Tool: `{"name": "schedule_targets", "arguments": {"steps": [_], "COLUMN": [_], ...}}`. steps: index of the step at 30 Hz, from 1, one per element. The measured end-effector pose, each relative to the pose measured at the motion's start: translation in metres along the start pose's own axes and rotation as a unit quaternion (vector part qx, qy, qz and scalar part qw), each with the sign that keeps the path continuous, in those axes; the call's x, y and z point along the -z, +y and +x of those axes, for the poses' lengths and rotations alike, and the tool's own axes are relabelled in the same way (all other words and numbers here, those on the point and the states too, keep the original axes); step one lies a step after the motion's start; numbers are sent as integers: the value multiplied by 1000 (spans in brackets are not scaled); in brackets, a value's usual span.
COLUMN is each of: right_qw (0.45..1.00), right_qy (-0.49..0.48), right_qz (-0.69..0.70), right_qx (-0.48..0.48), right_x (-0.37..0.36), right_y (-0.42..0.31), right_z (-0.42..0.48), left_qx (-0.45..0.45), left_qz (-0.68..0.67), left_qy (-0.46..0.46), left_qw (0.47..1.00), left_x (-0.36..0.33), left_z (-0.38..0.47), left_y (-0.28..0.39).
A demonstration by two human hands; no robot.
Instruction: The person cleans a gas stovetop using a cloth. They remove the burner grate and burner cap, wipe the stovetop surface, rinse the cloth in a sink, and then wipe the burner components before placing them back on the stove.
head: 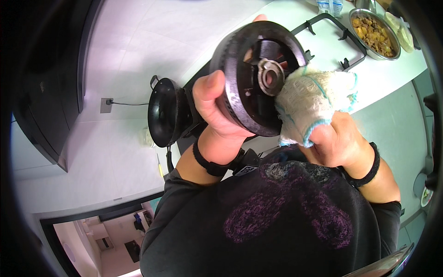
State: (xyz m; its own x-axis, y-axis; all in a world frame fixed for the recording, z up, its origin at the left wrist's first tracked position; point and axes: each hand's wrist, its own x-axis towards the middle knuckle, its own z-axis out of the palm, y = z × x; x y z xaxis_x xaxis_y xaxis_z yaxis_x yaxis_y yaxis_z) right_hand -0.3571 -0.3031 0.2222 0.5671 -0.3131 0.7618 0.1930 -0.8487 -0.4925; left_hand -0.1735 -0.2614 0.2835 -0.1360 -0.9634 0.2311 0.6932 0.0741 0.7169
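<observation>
My left hand (221, 116) is wrapped around a round dark metal gas-burner part (231, 78), its thumb on the near side. The part is tilted up towards me. A lighter metal ring (278, 86) sits at the middle of its hollow face, with openings around it. My right hand (342, 140) grips a crumpled off-white cloth (304, 98) with turquoise edging. The cloth lies against the right side of the burner part and covers some of its rim. Most of my right fingers are hidden by the cloth.
A black pan support (308, 25) lies on the white counter (410, 67). Beyond it is a steel bowl (379, 55) of cooked food. On the left stand a black wok (164, 114) and a yellow-handled knife (160, 170). A plug (109, 101) with a cord is in the wall.
</observation>
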Motion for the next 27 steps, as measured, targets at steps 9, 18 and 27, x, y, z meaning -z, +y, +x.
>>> {"name": "schedule_targets", "arguments": {"steps": [9,18,27], "right_qw": [992,991,995], "right_qy": [90,76,74], "right_qz": [79,93,58], "right_qx": [-39,-59,-25], "right_x": [2,-11,-18], "right_y": [-4,-17,-25], "right_z": [4,6,9], "left_qx": [-27,-32,-62], "left_qz": [114,159,188], "left_qy": [38,27,44], "left_qw": [992,986,979], "left_x": [-6,-12,-16], "left_z": [-2,-11,-15], "left_y": [2,9,4]}}
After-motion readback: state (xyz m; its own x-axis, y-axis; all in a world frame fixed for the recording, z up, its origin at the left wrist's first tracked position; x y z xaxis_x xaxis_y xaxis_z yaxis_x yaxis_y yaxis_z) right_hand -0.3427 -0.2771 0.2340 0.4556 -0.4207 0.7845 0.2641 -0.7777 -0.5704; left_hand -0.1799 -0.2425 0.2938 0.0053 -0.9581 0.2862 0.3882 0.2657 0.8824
